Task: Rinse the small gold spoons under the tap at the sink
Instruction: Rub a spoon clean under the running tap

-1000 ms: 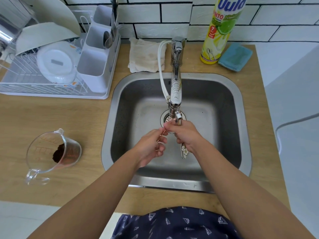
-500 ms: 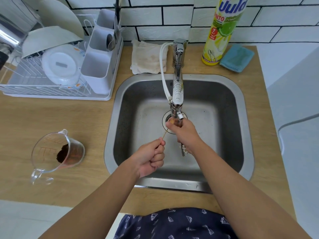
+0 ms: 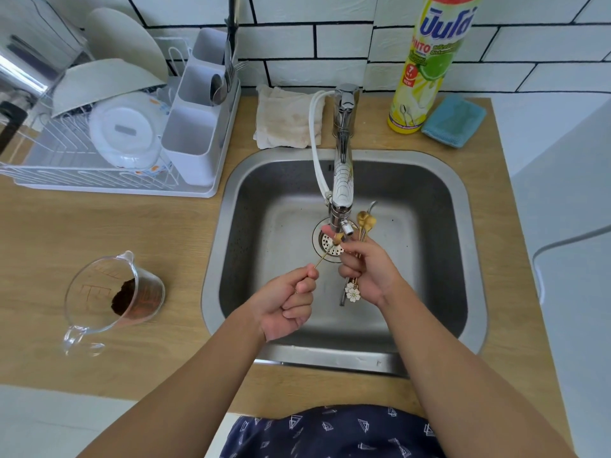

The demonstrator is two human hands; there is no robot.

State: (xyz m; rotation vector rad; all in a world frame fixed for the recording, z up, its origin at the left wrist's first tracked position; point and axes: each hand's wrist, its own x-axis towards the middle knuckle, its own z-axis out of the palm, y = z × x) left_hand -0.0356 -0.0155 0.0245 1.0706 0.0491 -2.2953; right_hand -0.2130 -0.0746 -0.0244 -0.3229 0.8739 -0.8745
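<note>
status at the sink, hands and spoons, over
Left hand pinches one gold spoon by its handle, bowl under the tap. Right hand grips a bundle of spoons. Nothing in the way.

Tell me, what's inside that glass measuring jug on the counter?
The glass measuring jug holds a dark brown clump, seemingly coffee grounds, against its far wall. Nothing covers it.

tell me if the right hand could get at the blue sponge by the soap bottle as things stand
Probably not freely: the right hand grips a bundle of gold spoons. The path to the blue sponge on the counter looks open, but the hand is full.
</note>
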